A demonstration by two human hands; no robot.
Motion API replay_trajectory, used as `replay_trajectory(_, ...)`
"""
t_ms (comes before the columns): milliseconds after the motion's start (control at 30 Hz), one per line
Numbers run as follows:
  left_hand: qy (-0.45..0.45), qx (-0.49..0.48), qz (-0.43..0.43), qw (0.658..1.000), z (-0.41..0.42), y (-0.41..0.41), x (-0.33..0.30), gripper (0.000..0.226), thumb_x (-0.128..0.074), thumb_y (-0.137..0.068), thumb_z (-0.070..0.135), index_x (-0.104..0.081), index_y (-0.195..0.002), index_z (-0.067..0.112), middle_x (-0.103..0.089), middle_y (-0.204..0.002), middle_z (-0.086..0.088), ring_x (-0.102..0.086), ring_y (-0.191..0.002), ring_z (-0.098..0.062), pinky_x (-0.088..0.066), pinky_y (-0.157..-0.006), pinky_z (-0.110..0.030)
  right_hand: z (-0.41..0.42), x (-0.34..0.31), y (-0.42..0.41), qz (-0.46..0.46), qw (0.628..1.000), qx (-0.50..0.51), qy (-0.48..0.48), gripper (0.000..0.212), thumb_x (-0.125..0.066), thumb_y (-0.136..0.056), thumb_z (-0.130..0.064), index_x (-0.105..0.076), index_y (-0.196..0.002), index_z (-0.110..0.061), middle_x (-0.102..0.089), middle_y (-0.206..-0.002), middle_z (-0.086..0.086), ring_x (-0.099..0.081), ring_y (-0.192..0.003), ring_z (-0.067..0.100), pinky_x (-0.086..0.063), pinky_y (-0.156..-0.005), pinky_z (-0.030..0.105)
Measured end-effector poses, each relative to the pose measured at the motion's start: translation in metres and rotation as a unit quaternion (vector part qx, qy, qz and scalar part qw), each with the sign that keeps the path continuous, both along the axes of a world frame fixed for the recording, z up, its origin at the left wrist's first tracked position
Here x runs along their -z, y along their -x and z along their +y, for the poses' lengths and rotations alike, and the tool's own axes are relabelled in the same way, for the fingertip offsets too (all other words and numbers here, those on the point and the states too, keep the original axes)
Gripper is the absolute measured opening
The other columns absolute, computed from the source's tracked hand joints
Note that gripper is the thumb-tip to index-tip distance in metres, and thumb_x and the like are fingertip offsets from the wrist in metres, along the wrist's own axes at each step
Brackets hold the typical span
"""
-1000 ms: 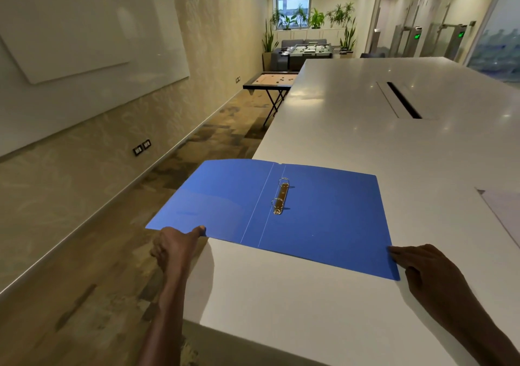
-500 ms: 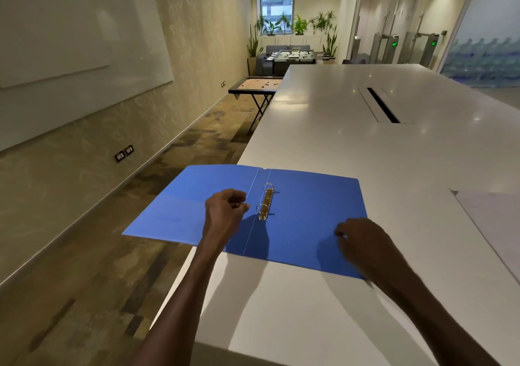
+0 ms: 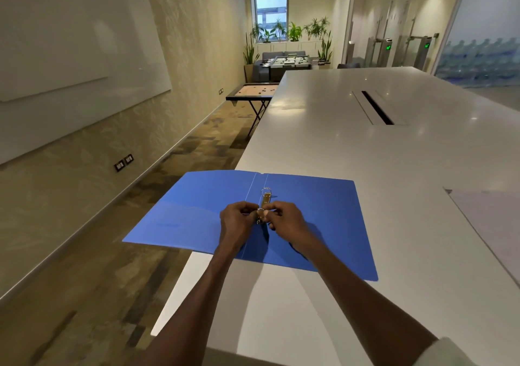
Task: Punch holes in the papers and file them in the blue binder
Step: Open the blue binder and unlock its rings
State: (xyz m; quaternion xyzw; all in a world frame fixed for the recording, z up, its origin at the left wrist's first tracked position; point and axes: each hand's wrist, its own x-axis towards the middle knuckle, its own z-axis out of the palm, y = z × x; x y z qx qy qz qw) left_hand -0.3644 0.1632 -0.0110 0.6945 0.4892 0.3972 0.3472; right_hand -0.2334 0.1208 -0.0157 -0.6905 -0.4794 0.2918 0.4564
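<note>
Your blue binder (image 3: 304, 219) lies open and flat at the left edge of the white table (image 3: 351, 146), its left cover hanging out past that edge over the floor. A second ago your hands sat at the binder's near corners; now both have moved in to the spine. Your left hand (image 3: 237, 219) and right hand (image 3: 284, 220) pinch the nearer metal ring (image 3: 260, 212) of the ring mechanism (image 3: 264, 201) from either side, fingers narrowed tightly on it. The farther ring looks shut. You seem to be starting to pull the rings apart. The papers (image 3: 489, 222) wait at the table's right edge, not yet punched or filed.
</note>
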Motion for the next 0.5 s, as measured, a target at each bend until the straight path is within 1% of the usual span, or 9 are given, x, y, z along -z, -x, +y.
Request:
replay_trajectory(33,-0.002,-0.003,0.002,1.000,0.000,-0.001,0.002,0.012,-0.073,-0.082,0.015,-0.077,-0.092,0.009,-0.075,-0.083,-0.004,-0.070,-0.077,-0.009,-0.058,-0.072,-0.022,0.002,0.002,0.001,-0.012,1.000,0.002,-0.004,0.017,-0.063,-0.087,-0.020,-0.072,-0.100,-0.016,-0.072,-0.087,0.009,-0.065,-0.069,0.019,-0.058,-0.071,0.039)
replay_trajectory(100,-0.003,-0.012,0.000,1.000,0.000,-0.003,0.005,0.010,-0.072,-0.083,0.012,-0.078,-0.091,0.010,-0.076,-0.082,-0.002,-0.070,-0.076,-0.007,-0.059,-0.075,-0.025,0.005,0.005,0.003,-0.021,1.000,0.007,-0.004,0.016,-0.064,-0.087,-0.023,-0.072,-0.098,-0.016,-0.073,-0.087,0.008,-0.067,-0.075,0.021,-0.058,-0.076,0.042)
replay_trajectory(167,-0.005,-0.026,-0.006,1.000,0.000,-0.006,0.009,0.011,-0.069,-0.083,0.007,-0.078,-0.089,0.010,-0.075,-0.080,-0.001,-0.069,-0.073,-0.005,-0.058,-0.072,-0.021,0.007,0.009,0.002,-0.030,1.000,0.010,0.001,0.014,-0.062,-0.088,-0.024,-0.071,-0.095,-0.015,-0.072,-0.087,0.007,-0.068,-0.078,0.023,-0.057,-0.076,0.044)
replay_trajectory(233,-0.004,-0.045,-0.008,0.999,-0.002,-0.008,0.011,0.012,-0.067,-0.085,0.006,-0.078,-0.087,0.010,-0.074,-0.077,0.001,-0.067,-0.070,-0.002,-0.053,-0.065,-0.010,0.008,0.013,0.000,-0.046,0.999,0.007,-0.002,0.015,-0.058,-0.090,-0.025,-0.070,-0.092,-0.015,-0.072,-0.085,0.007,-0.068,-0.078,0.023,-0.057,-0.075,0.045)
replay_trajectory(267,-0.004,-0.053,-0.008,0.999,-0.003,-0.009,0.011,0.012,-0.067,-0.085,0.007,-0.078,-0.086,0.011,-0.073,-0.075,0.002,-0.066,-0.069,-0.001,-0.051,-0.063,-0.007,0.009,0.014,0.000,-0.053,0.999,0.006,-0.001,0.017,-0.057,-0.091,-0.027,-0.069,-0.091,-0.015,-0.072,-0.084,0.006,-0.068,-0.078,0.023,-0.057,-0.074,0.045)
replay_trajectory(367,-0.002,-0.069,-0.004,0.998,-0.003,-0.010,0.011,0.010,-0.068,-0.085,0.011,-0.079,-0.086,0.011,-0.072,-0.073,0.002,-0.065,-0.068,-0.004,-0.052,-0.065,-0.016,0.012,0.017,-0.001,-0.072,0.997,0.003,0.001,0.021,-0.055,-0.091,-0.035,-0.067,-0.089,-0.018,-0.071,-0.083,0.006,-0.067,-0.076,0.022,-0.057,-0.071,0.045)
replay_trajectory(400,0.000,-0.075,-0.001,0.997,-0.003,-0.011,0.011,0.010,-0.069,-0.084,0.013,-0.079,-0.085,0.012,-0.073,-0.073,0.001,-0.065,-0.068,-0.005,-0.051,-0.064,-0.016,0.013,0.019,-0.002,-0.077,0.997,0.001,0.002,0.021,-0.055,-0.091,-0.035,-0.066,-0.089,-0.018,-0.071,-0.083,0.006,-0.067,-0.076,0.023,-0.057,-0.070,0.046)
replay_trajectory(500,0.009,-0.093,0.008,0.996,-0.002,-0.014,0.010,0.009,-0.072,-0.082,0.018,-0.079,-0.085,0.013,-0.069,-0.068,0.005,-0.062,-0.064,-0.003,-0.047,-0.059,-0.014,0.017,0.019,-0.004,-0.073,0.997,-0.005,0.000,0.015,-0.055,-0.090,-0.027,-0.065,-0.090,-0.016,-0.070,-0.085,0.010,-0.066,-0.077,0.028,-0.057,-0.069,0.048)
